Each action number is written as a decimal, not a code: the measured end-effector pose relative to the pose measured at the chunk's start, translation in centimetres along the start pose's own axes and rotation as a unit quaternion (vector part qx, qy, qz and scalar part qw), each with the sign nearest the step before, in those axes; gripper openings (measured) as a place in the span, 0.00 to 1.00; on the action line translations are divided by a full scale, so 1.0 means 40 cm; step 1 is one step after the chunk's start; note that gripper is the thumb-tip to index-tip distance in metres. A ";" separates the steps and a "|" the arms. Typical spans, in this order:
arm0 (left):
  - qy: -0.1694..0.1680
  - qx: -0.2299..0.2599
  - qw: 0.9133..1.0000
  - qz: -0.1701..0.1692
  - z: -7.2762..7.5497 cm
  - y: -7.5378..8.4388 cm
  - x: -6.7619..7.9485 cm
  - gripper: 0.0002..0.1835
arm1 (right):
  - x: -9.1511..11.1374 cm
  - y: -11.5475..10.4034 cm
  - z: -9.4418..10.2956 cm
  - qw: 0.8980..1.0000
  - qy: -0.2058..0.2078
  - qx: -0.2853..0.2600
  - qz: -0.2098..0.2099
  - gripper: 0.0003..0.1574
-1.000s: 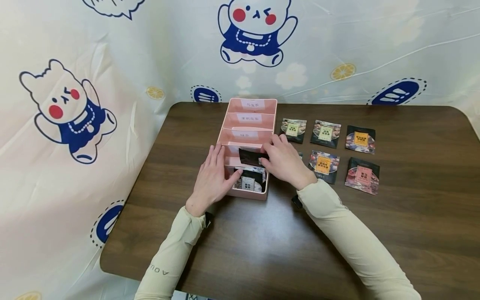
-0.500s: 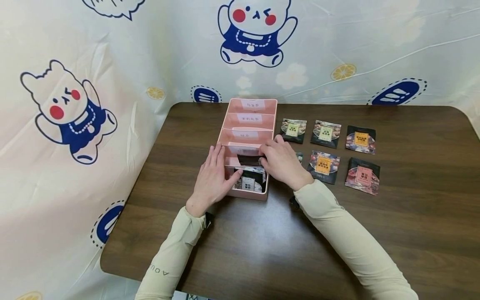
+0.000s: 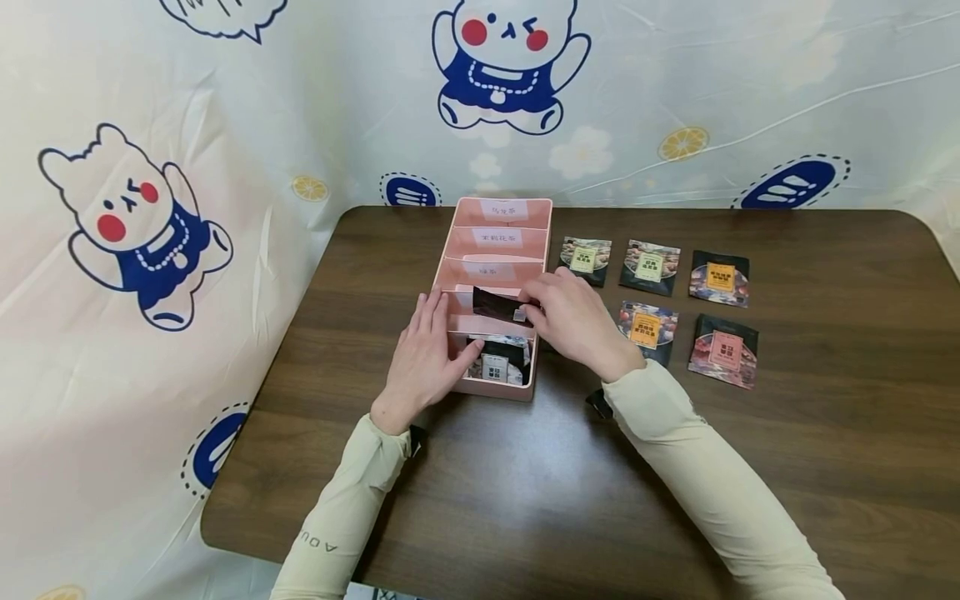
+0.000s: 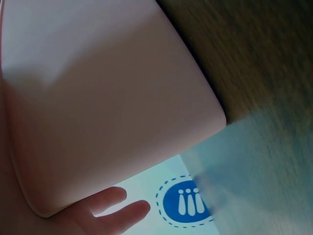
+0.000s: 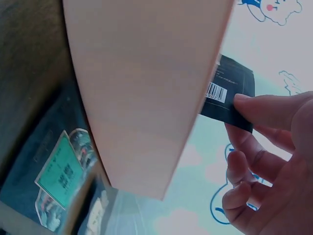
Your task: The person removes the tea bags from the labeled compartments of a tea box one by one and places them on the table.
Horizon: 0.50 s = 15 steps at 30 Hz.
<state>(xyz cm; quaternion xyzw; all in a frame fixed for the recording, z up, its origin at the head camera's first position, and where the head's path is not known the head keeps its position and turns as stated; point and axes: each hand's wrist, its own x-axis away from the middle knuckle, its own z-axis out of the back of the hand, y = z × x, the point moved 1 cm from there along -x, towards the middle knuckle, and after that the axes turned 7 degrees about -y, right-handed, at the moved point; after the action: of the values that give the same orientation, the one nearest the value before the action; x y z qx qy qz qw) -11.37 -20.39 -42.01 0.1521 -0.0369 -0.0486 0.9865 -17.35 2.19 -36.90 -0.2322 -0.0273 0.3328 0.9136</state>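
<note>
A long pink divided box (image 3: 495, 389) stands on the table with paper labels on its dividers. My right hand (image 3: 577, 321) pinches a black tea sachet (image 3: 497, 307) between thumb and fingers, over the second compartment from the front. In the right wrist view, the sachet's barcode side (image 5: 217, 91) shows above the box rim, the thumb pressing on it. My left hand (image 3: 423, 358) rests along the box's left side, fingers straight, thumb over the front compartment. Several sachets (image 3: 495, 367) sit in that front compartment, the top one with a white label. The left wrist view shows the box wall (image 4: 112, 103) close up.
Right of the box lie green-labelled sachets (image 3: 587, 261) (image 3: 650, 267), orange-labelled ones (image 3: 721, 278) (image 3: 647, 328) and a pink-labelled one (image 3: 725, 350). Another green-labelled sachet (image 5: 62, 171) shows beside the box in the right wrist view. A printed curtain (image 3: 630, 100) hangs behind the table.
The black sachet dipped lower into the second compartment half a second ago and now stands higher and tilted, still in my right hand. My left hand has stayed on the box.
</note>
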 end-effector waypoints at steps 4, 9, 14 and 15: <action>0.002 -0.001 1.000 -0.002 -0.001 0.000 -0.001 0.49 | 0.011 0.000 0.018 1.000 0.015 -0.018 0.011 0.07; -0.002 0.001 1.000 -0.001 -0.002 0.001 -0.001 0.49 | 0.029 0.003 0.041 0.999 0.021 -0.042 0.015 0.07; -0.002 0.003 1.000 0.000 -0.003 0.000 -0.001 0.49 | 0.043 0.015 0.057 0.996 0.047 -0.061 0.034 0.07; -0.002 0.004 1.000 -0.001 -0.003 0.000 -0.001 0.49 | 0.046 0.019 0.060 0.996 0.054 -0.064 0.038 0.06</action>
<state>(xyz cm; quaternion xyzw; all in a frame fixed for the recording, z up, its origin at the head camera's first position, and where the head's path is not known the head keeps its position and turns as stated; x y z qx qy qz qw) -11.41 -20.37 -42.13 0.1560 -0.0391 -0.0497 0.9857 -16.86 4.80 -35.31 -0.3090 0.0096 0.3516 0.8836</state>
